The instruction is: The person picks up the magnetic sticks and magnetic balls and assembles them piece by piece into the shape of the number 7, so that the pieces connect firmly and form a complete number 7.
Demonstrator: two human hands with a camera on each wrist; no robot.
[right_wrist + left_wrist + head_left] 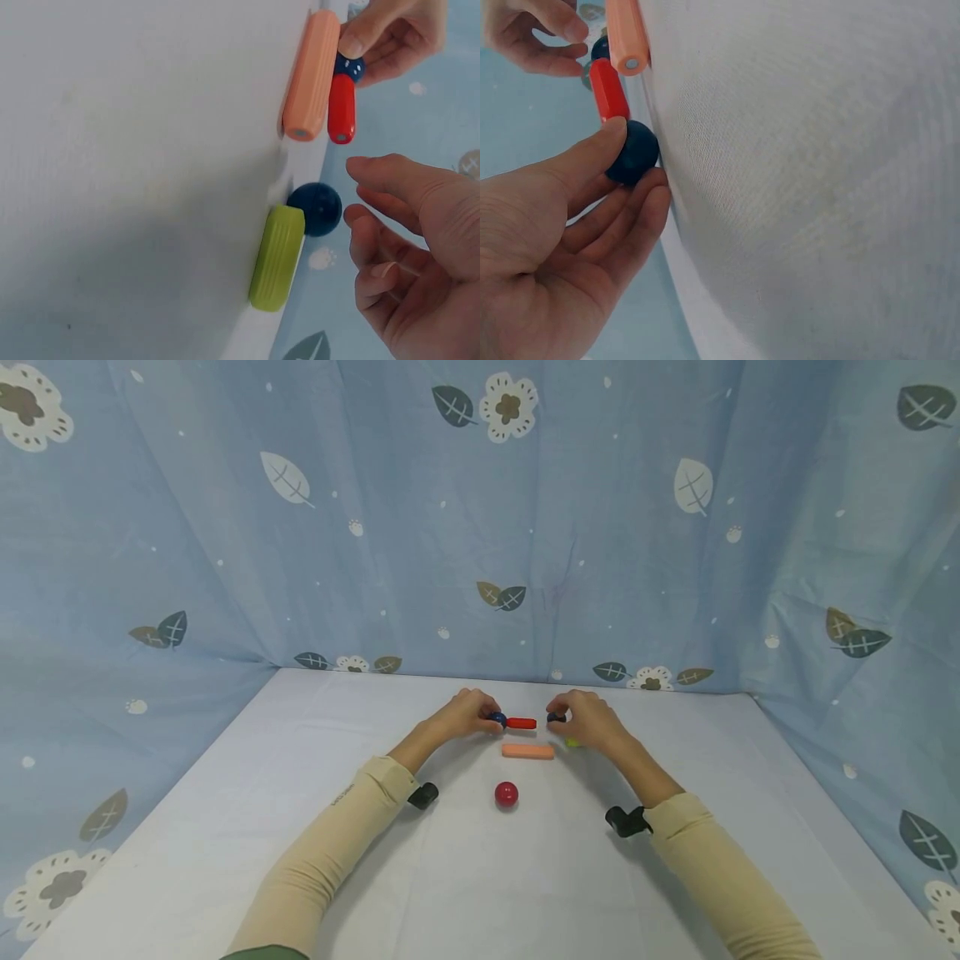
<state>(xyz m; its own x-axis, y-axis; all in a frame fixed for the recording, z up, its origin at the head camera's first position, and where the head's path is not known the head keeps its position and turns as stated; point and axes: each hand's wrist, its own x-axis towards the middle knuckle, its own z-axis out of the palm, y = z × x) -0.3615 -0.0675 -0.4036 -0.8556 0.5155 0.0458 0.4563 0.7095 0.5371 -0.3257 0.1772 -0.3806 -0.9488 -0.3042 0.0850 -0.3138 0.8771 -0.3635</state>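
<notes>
My left hand (577, 232) pinches a dark blue ball (634, 154) between thumb and fingers. A red rod (342, 109) extends from that ball toward the right, with a small grey disc on its free end. Across a short gap lies a second dark blue ball (315, 208). Close beside it, my right hand (416, 247) has its thumb and fingers apart and loosely bent; the right wrist view shows a space between fingertips and ball. A yellow-green rod (277, 259) lies by this second ball, mostly hidden behind the right hand in the head view.
An orange rod (528, 752) lies on the white table (525, 885), nearer to me than the red rod. Nearer still sits a red ball (506, 793). Behind the table's far edge hangs a blue patterned curtain (420, 543).
</notes>
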